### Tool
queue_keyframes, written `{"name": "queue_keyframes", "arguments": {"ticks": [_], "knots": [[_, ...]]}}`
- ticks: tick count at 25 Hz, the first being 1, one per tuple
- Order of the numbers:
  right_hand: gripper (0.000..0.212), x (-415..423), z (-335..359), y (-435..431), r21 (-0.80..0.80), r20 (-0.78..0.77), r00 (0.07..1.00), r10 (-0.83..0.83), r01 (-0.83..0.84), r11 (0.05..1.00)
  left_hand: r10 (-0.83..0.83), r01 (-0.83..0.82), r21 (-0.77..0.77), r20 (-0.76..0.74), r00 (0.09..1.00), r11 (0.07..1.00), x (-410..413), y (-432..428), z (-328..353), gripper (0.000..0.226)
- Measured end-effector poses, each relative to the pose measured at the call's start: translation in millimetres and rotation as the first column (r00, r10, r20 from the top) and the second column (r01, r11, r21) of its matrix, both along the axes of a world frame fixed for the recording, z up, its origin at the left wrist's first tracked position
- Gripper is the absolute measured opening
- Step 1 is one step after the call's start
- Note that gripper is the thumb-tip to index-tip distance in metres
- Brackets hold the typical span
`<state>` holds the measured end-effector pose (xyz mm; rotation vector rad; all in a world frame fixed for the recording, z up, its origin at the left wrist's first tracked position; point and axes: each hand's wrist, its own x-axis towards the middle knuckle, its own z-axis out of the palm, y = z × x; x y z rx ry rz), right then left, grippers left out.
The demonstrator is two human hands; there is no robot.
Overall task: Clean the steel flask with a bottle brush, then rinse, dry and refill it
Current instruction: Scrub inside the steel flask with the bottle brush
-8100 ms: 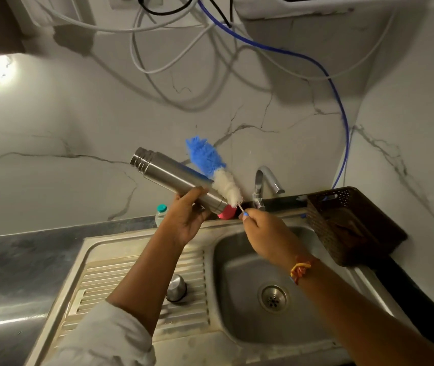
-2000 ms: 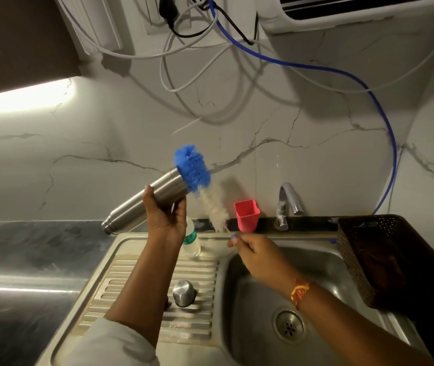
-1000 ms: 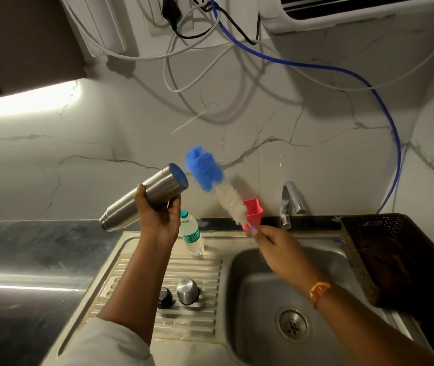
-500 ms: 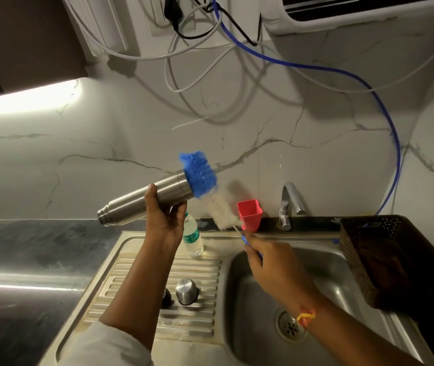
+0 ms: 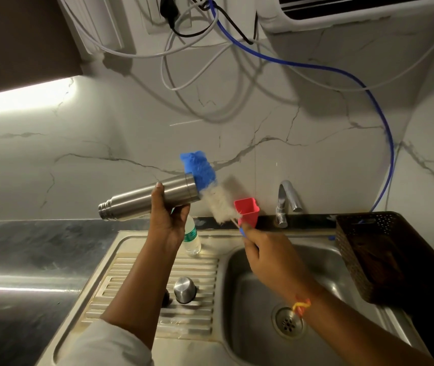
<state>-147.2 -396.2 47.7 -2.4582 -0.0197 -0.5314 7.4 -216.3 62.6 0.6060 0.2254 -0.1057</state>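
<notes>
My left hand (image 5: 167, 220) grips the steel flask (image 5: 141, 200), held nearly level above the drainboard with its threaded neck pointing left and its flat base to the right. My right hand (image 5: 266, 253) holds the thin handle of the bottle brush (image 5: 205, 180). The brush's blue tip and white bristles lie against the flask's base end. The flask's steel cap (image 5: 185, 289) stands on the drainboard (image 5: 131, 276), with a small dark stopper (image 5: 165, 297) beside it, partly hidden by my left forearm.
A small plastic water bottle (image 5: 191, 237) and a red cup (image 5: 247, 211) stand at the back of the sink (image 5: 287, 299). The tap (image 5: 285, 202) is behind the basin. A dark woven basket (image 5: 385, 256) sits at right. Cables and a blue hose hang on the marble wall.
The brush's blue head has slid up and across the flask's base end. My right hand rose slightly toward the red cup. The flask stays in my left hand, neck to the left.
</notes>
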Motion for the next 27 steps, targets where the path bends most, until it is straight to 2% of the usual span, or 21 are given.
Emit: {"name": "queue_keyframes", "arguments": {"ticks": [2,6,10,13,15,19,21,24,27], "knots": [[0.030,-12,-2,4,0.051,-0.043,0.997,0.058,-0.056,0.997,-0.008,0.008,0.021,0.003,1.000,1.000,1,3,1,0.055],[0.025,9,5,-2,0.107,-0.053,0.997,-0.062,0.067,0.992,-0.058,0.057,0.092,0.008,0.998,0.994,-10,-10,-7,0.057],[0.038,-16,-1,-6,0.164,-0.026,1.000,-0.016,0.020,0.986,0.043,-0.044,0.057,0.021,0.999,0.997,6,16,3,0.067],[0.038,0,-3,-2,0.171,-0.071,0.997,-0.036,0.048,0.984,-0.019,0.015,0.128,0.033,0.999,0.992,-4,4,-5,0.066],[0.036,13,-1,2,0.243,-0.116,0.991,-0.060,0.087,0.966,-0.054,0.049,0.144,0.033,0.998,0.988,-9,-8,-6,0.069],[0.036,-11,-14,2,0.267,-0.194,0.980,0.042,0.012,0.964,0.011,-0.018,0.135,0.052,0.999,0.991,0,7,-3,0.072],[0.034,-4,-15,1,0.286,-0.215,0.976,0.028,0.035,0.958,-0.044,0.032,0.197,0.057,0.997,0.980,-8,0,-8,0.063],[0.030,11,-7,-5,0.454,-0.295,0.955,0.016,0.126,0.882,-0.083,0.064,0.294,0.054,0.995,0.954,-16,-11,-13,0.046],[0.022,-15,-3,-3,0.684,-0.406,0.884,0.232,0.125,0.719,-0.029,0.002,0.233,0.113,0.993,0.972,-4,5,-7,0.051]]}}
